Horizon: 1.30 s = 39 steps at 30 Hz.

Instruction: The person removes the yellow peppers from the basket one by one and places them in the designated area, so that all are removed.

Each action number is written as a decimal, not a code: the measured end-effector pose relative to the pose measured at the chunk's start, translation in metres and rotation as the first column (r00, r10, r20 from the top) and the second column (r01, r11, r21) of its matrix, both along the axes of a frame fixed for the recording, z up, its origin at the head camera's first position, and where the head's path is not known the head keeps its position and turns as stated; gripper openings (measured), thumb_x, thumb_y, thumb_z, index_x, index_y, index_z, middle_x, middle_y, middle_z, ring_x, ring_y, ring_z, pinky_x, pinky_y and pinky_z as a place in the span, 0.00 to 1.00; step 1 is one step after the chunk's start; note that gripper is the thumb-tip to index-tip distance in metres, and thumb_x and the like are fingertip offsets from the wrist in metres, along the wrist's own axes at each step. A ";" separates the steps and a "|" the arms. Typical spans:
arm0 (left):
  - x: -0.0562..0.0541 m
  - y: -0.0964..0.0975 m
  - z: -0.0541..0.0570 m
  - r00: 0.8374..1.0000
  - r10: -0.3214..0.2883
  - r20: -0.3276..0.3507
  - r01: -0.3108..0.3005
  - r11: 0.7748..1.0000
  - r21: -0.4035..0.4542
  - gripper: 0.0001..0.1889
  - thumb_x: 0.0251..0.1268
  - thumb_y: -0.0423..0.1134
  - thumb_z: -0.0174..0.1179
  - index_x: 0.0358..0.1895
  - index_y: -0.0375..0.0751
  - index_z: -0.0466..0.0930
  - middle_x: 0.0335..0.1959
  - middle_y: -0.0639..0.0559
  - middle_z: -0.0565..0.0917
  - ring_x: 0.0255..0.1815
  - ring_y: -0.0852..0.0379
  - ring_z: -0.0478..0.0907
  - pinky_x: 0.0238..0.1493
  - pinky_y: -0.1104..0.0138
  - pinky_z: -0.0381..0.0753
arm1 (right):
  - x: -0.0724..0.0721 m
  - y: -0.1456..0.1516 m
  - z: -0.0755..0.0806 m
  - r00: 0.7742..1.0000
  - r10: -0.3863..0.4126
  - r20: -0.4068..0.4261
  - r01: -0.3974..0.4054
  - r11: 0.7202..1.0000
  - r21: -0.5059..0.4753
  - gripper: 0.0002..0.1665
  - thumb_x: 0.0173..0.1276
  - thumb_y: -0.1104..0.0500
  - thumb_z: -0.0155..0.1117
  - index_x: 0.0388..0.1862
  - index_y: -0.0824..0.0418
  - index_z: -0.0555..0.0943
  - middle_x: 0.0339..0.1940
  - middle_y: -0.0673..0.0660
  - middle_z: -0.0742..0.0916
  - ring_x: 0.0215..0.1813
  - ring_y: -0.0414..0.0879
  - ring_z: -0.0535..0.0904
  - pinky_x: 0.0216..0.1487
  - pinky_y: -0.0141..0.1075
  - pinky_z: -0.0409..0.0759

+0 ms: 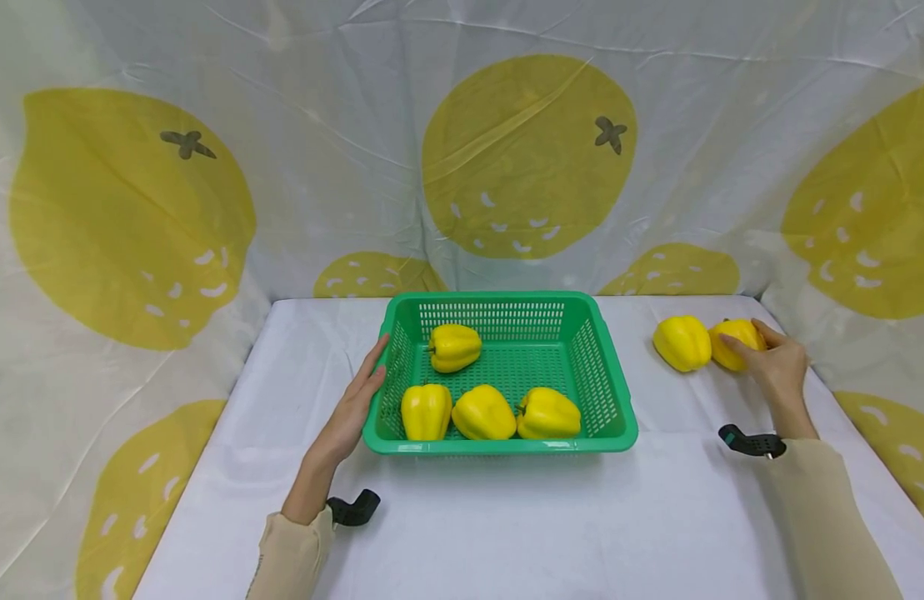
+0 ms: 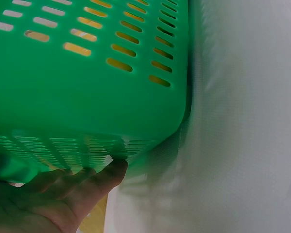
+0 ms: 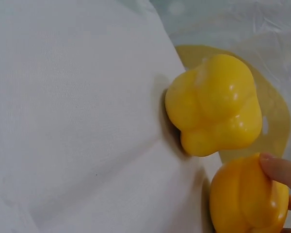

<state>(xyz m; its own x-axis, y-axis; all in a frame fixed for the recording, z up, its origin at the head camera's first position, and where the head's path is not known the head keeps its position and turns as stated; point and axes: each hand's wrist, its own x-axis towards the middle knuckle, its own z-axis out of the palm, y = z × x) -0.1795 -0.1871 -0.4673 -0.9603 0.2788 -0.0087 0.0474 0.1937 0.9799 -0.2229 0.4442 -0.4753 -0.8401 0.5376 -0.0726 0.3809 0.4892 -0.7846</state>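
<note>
A green plastic basket [image 1: 499, 447] with slotted walls stands mid-table, several yellow bell peppers inside. One pepper [image 1: 454, 347] lies toward its back left, and others, such as the front middle pepper [image 1: 484, 412], line the front wall. My left hand [image 1: 349, 412] rests against the basket's left side; in the left wrist view its extended fingers [image 2: 99, 184] touch the outer wall. At the table's right, my right hand [image 1: 782, 367] grips a yellow bell pepper [image 3: 245, 199] between thumb and fingers. Another yellow bell pepper [image 1: 683, 342] sits right beside it on the cloth.
A white cloth covers the table [image 1: 499, 525]. Behind and at both sides hangs a pale curtain [image 1: 342, 125] printed with large lemons. A black wrist device [image 1: 751, 440] is on the right wrist, and a similar device [image 1: 354, 507] on the left.
</note>
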 end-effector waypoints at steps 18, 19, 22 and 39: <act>-0.001 0.000 0.000 1.000 -0.004 0.001 0.004 1.000 -0.001 0.29 0.88 0.54 0.32 0.85 0.65 0.40 0.88 0.55 0.39 0.88 0.44 0.33 0.81 0.33 0.36 | -0.002 -0.009 0.005 0.999 0.044 -0.012 -0.043 0.999 0.021 0.44 0.78 0.43 0.60 0.83 0.55 0.55 0.84 0.67 0.61 0.84 0.68 0.53 0.83 0.59 0.53; -0.001 0.001 0.000 1.000 -0.004 0.002 0.004 1.000 -0.001 0.29 0.88 0.54 0.32 0.85 0.65 0.40 0.88 0.55 0.39 0.88 0.45 0.33 0.81 0.33 0.36 | -0.001 -0.009 0.005 0.999 0.049 -0.010 -0.049 0.998 0.027 0.44 0.78 0.43 0.60 0.83 0.55 0.55 0.84 0.68 0.60 0.84 0.69 0.53 0.83 0.60 0.53; 0.000 0.001 0.000 1.000 -0.001 0.006 0.001 1.000 0.004 0.29 0.88 0.54 0.32 0.85 0.65 0.40 0.88 0.56 0.39 0.88 0.45 0.34 0.82 0.34 0.37 | -0.001 -0.010 0.005 0.998 0.062 -0.008 -0.062 0.997 0.037 0.43 0.78 0.43 0.59 0.83 0.55 0.54 0.84 0.69 0.61 0.84 0.70 0.53 0.83 0.60 0.54; 0.001 0.001 0.002 1.000 -0.004 0.015 0.004 1.000 0.005 0.29 0.88 0.54 0.31 0.85 0.66 0.40 0.88 0.55 0.39 0.88 0.44 0.33 0.82 0.33 0.37 | -0.001 -0.010 0.003 0.997 0.070 -0.017 -0.069 0.997 0.046 0.42 0.79 0.42 0.57 0.83 0.53 0.54 0.82 0.71 0.62 0.81 0.71 0.56 0.82 0.62 0.55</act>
